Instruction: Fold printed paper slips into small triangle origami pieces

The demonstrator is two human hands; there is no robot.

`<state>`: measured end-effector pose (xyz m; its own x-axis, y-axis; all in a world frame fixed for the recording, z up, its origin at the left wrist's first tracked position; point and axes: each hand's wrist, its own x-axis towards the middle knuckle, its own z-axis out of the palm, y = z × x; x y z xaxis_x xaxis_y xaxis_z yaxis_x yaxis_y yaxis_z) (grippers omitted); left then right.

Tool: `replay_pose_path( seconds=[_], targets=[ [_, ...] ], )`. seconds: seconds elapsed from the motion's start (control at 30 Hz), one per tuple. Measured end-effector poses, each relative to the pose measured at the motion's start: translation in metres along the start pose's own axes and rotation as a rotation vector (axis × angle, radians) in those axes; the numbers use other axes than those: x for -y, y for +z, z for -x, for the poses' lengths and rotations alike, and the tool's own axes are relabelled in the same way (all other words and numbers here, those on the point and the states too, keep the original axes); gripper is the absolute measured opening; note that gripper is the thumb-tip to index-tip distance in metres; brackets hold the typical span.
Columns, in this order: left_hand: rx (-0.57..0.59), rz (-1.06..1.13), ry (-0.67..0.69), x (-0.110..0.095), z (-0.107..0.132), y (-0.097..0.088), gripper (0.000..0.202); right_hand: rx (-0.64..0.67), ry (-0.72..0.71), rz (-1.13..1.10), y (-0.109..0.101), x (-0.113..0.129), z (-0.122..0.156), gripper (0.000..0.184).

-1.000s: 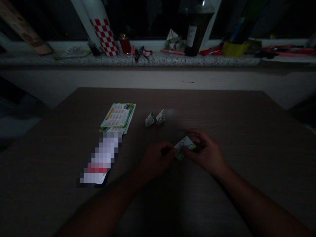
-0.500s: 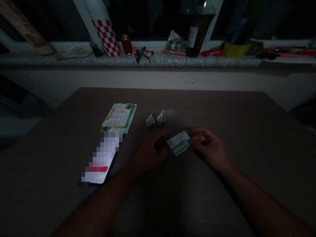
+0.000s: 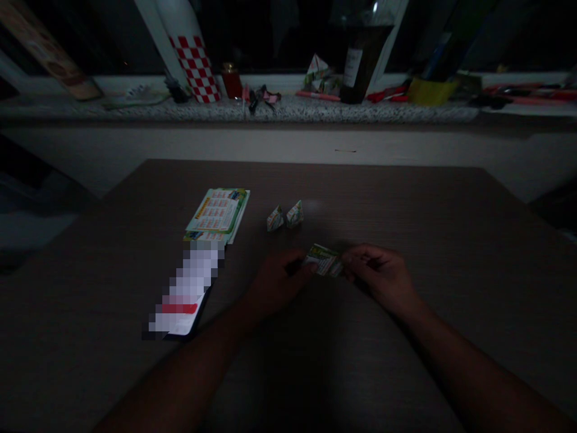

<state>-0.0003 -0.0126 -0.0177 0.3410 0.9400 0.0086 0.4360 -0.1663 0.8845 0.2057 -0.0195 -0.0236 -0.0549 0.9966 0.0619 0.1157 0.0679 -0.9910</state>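
The scene is dim. My left hand (image 3: 276, 282) and my right hand (image 3: 381, 273) both pinch a small green and white printed paper (image 3: 323, 261), one at each end, just above the brown table (image 3: 406, 204). The paper is folded narrow. Beyond my hands, two small folded paper shapes (image 3: 285, 216) stand side by side on the table.
A stack of printed calendar cards (image 3: 217, 213) lies at the left, with a blurred flat object (image 3: 187, 294) in front of it. Behind the table runs a speckled sill (image 3: 288, 109) with a dark bottle (image 3: 358, 54), a red-checked roll (image 3: 193, 60) and several small items.
The paper showed a wider flat face half a second ago; now it looks narrower and more folded between my fingers. Both hands have closed in on its ends.
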Motion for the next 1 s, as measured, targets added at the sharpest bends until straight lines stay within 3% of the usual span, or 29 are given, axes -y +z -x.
replay_pose_path(
  seconds=[0.2, 0.33, 0.5, 0.6, 0.77, 1.0],
  targets=[
    [-0.007, 0.181, -0.032, 0.002, -0.001, 0.002, 0.02, -0.022, -0.007, 0.002, 0.003, -0.005, 0.001, 0.018],
    [-0.01, 0.066, -0.047, 0.001, 0.0, 0.002, 0.019, -0.136, -0.111, 0.029, 0.005, -0.012, 0.001, 0.021],
    [-0.069, -0.121, 0.008, -0.008, 0.004, 0.006, 0.009, -0.221, -0.233, 0.279, 0.005, -0.013, 0.004, 0.013],
    [-0.115, -0.216, 0.06, -0.009, 0.005, 0.009, 0.012, -0.168, -0.226, 0.306, 0.009, -0.01, 0.008, 0.011],
    [-0.084, -0.293, 0.18, -0.006, 0.005, 0.016, 0.012, -0.044, -0.134, 0.259, 0.019, -0.004, 0.012, 0.015],
    [-0.106, -0.227, 0.237, -0.007, 0.008, 0.022, 0.014, -0.055, -0.056, 0.114, 0.022, -0.003, 0.011, 0.014]
  ],
)
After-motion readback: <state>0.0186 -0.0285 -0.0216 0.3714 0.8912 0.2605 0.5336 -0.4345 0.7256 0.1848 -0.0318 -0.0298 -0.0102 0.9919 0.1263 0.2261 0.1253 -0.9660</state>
